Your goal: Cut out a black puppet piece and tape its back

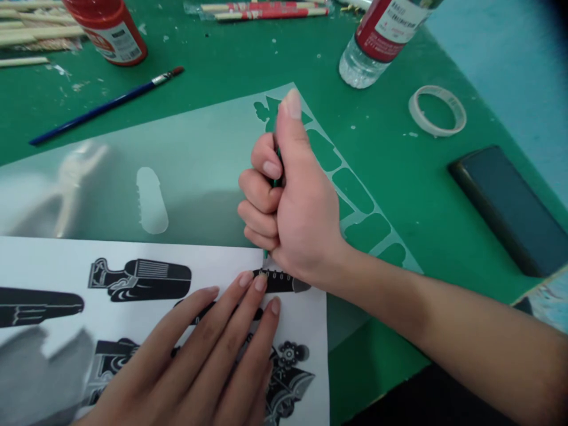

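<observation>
While left hand (190, 367) lies outstretched on printed sheet (306, 319), right hand (306, 195) clenches mostly hidden tool (276, 180), perhaps knife.

Green table (222, 56), translucent sheet (199, 154) lying across it! Just beyond that sheet, a blue paintbrush (106, 107), then a red jar (110, 32); right of the sheet, a tape ring (426, 125), a dark case (510, 207).

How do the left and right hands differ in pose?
The left hand lies with fingers extended on the printed paper; the right hand is curled, thumb extended. The left hand grips nothing visible, while the right hand is closed around a thin green tool. Both are bare.
</observation>
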The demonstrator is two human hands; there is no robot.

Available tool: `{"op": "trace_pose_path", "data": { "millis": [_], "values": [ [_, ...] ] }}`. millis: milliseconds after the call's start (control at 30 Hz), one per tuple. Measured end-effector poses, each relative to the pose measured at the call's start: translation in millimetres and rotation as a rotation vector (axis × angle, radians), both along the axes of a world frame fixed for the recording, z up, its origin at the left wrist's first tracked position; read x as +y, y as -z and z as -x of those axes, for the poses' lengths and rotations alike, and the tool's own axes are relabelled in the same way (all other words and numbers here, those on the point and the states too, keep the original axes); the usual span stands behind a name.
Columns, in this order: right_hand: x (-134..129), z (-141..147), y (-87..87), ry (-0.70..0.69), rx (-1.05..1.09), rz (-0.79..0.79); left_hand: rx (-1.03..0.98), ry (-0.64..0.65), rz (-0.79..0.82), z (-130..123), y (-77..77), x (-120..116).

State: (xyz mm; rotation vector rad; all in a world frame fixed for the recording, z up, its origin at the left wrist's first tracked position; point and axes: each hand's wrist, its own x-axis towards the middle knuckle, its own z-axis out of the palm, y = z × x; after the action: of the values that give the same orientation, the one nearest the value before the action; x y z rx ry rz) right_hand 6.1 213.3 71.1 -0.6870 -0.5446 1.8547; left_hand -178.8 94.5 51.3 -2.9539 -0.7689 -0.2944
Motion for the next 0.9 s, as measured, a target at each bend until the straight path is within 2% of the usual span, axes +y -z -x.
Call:
{"op": "trace_pose_path", "data": {
  "millis": [233,533,733,900],
  "values": [
    [-1,1,1.0,-0.002,0.000,-0.005,0.003,0.017,-0.002,1,0.3,1],
    [1,4,-10.1,0.013,-0.063,0.121,-0.003,0.011,-0.022,0,-1.1,1],
    [-2,2,-4.2,-0.001,-0.109,-0.018,-0.008,0.014,-0.021,0,0.1,0],
    [-1,3,-2.3,0.019,-0.123,-0.037,-0.006,0.018,-0.017,0,1.6,1]
  ]
}}
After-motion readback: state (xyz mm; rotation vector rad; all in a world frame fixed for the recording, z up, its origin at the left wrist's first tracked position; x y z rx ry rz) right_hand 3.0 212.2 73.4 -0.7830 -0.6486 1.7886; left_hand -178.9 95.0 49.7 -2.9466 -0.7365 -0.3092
